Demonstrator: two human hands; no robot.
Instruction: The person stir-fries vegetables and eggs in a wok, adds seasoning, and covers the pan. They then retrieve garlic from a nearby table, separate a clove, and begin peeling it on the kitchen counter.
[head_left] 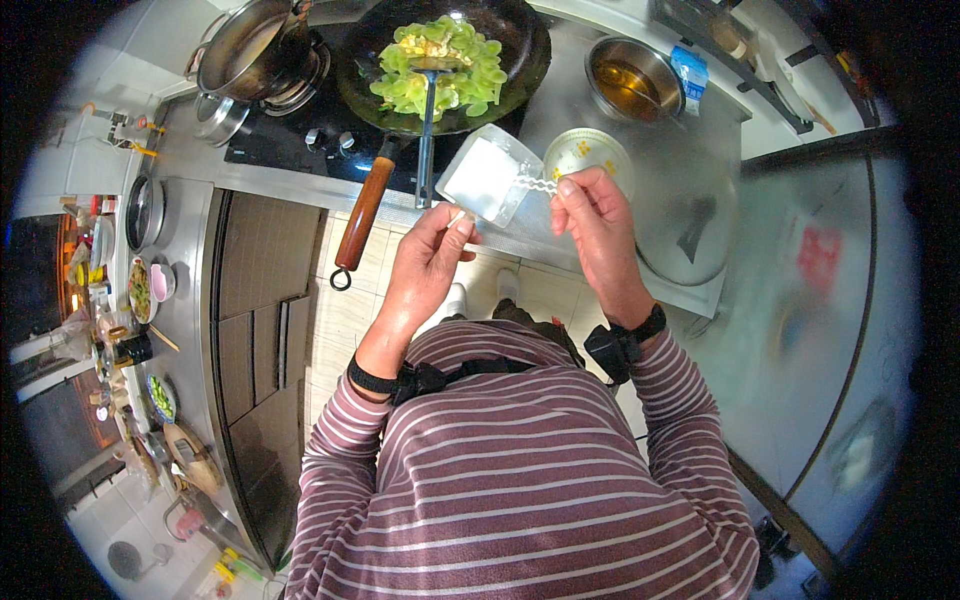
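My left hand (428, 262) grips the near edge of a clear, square plastic container (514, 205) that holds a white powder or fine grains (485, 172). Between the thumb and fingers of my right hand (600, 228) is the wavy white handle of a small spoon (538, 185); its other end reaches into the container. Just beyond sits a dark wok (520, 50) with pale green slices and bits of what looks like egg (440, 75). A metal spatula (427, 140) rests in the wok, its handle toward me. The wok's wooden handle (368, 215) juts over the counter edge.
A bowl with yellow flowers (590, 152) stands by my right hand. Behind it is a metal basin of amber liquid (635, 80) beside a blue packet (690, 65). A clear lid (690, 235) lies at the right. A pot (235, 60) occupies the left burner.
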